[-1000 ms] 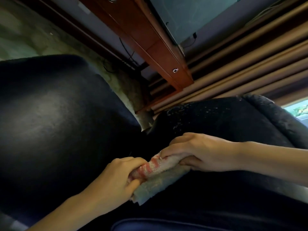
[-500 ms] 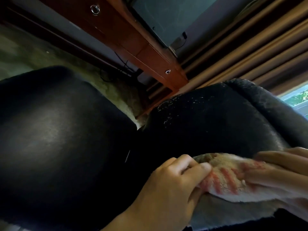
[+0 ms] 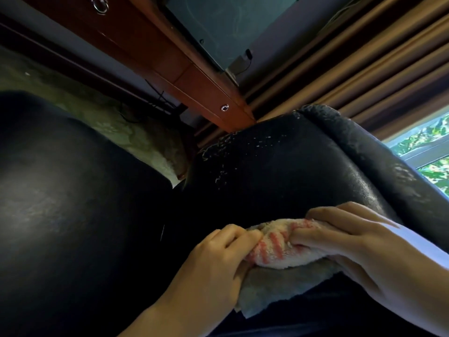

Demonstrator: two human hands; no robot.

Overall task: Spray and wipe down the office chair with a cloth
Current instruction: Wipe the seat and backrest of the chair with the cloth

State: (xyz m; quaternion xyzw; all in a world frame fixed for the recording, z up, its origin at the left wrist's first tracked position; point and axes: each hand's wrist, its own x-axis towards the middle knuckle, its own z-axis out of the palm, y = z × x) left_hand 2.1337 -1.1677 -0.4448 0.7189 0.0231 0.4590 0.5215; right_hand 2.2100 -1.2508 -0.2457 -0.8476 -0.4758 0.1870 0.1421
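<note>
The black office chair (image 3: 73, 203) fills most of the head view, its seat on the left and its padded back (image 3: 279, 171) on the right, speckled with white spray droplets near the top. A white cloth with red stripes (image 3: 274, 249) lies bunched against the lower part of the back. My left hand (image 3: 216, 261) grips the cloth's left end with curled fingers. My right hand (image 3: 352, 244) holds the right end, fingers curled over its top edge. No spray bottle is in view.
A reddish wooden desk with ring-pull drawers (image 3: 170, 59) stands just beyond the chair, with a dark monitor (image 3: 230, 25) on it. Tan curtains (image 3: 364, 76) hang at the right beside a window (image 3: 422, 152). Pale patterned floor (image 3: 136, 132) shows between chair parts.
The view has tipped closer to the chair back. Both hands have moved up and right with the cloth along the chair back, and now sit closer together on it.
</note>
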